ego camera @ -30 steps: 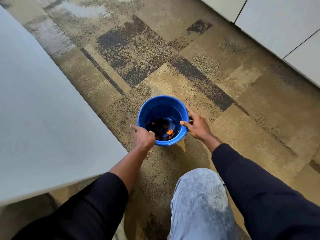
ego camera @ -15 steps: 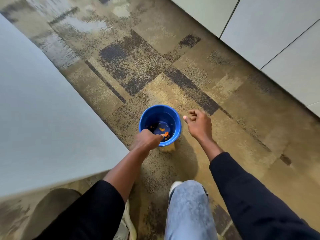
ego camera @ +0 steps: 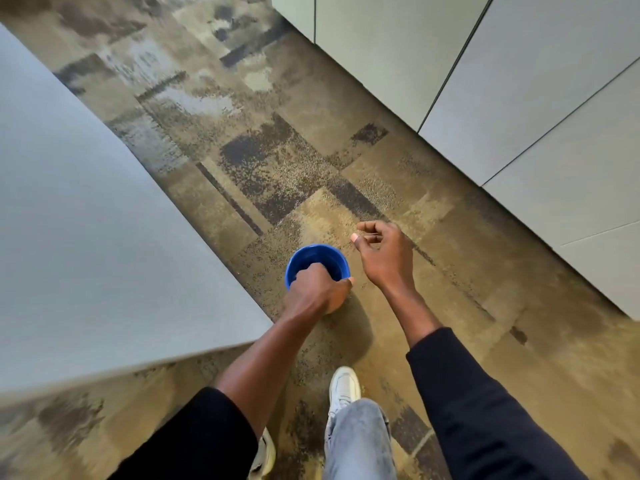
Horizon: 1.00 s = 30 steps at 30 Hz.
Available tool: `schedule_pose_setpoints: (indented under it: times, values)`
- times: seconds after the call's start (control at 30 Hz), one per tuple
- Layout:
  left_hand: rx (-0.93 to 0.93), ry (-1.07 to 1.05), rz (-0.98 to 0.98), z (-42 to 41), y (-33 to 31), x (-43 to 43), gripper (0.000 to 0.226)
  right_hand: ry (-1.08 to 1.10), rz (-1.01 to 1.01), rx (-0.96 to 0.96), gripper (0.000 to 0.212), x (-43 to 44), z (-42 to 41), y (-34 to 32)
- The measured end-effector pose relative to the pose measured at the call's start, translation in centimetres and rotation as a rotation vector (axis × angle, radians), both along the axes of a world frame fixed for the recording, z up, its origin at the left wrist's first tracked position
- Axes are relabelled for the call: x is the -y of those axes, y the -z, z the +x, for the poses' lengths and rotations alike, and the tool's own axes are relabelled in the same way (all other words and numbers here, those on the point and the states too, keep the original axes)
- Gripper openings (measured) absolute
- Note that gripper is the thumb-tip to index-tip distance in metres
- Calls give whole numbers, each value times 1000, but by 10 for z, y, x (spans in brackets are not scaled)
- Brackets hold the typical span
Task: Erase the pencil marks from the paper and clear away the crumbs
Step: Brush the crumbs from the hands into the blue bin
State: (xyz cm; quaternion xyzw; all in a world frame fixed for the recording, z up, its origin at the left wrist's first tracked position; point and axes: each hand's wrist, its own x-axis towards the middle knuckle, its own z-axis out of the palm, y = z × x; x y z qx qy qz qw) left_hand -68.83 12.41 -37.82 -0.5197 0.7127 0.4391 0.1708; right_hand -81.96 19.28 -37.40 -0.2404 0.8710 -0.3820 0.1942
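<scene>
Standing view over a patchwork carpet floor in tan, brown and grey. Grey table fills the 9 o'clock side; pale panelled wall runs across 1 to 3 o'clock. Blue plastic bucket at centre, its rim gripped by the closed left hand. Right hand, at the bucket's 3 o'clock, loosely curled and empty. White sneaker at 6 o'clock.

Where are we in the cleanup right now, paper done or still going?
The paper is out of view, so erasing can't be judged. In hand: the left hand has its grip on the rim of the blue bin over the carpet; the right hand is loosely curled, empty. The bin's contents are hidden.
</scene>
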Motion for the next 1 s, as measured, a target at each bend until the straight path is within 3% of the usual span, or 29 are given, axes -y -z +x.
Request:
schedule_pose_setpoints:
  times: [0.4,0.63,1.0]
  values:
    - [-54,96,-192,19,-230,8,34,13,-80,-32,13,12,4,-186]
    - [-54,133,-370,47,-358,29,50,-44,-196,-42,13,47,29,-275]
    - [-159,-117,-620,147,-461,88,51,-307,-371,-121,18,122,96,-380]
